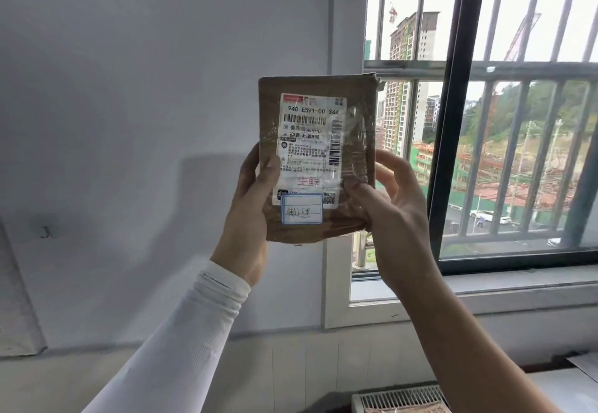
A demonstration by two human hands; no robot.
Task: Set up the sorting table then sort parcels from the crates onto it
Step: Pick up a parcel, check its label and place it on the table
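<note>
A flat brown cardboard parcel [356, 95] wrapped in clear tape is held upright at eye level in front of the wall and window. A white shipping label with a barcode and a small blue-bordered handwritten sticker face me. My left hand [249, 218] grips the parcel's lower left edge, thumb on the front. My right hand [394, 211] grips its lower right edge, thumb pressed on the front and fingers behind. The left arm wears a white sleeve; the right forearm is bare.
A barred window [485, 160] fills the right side above a white sill [485, 286]. A slatted white crate rim [398, 396] with a brown item in it shows at the bottom. A pale grey wall [129, 121] lies behind.
</note>
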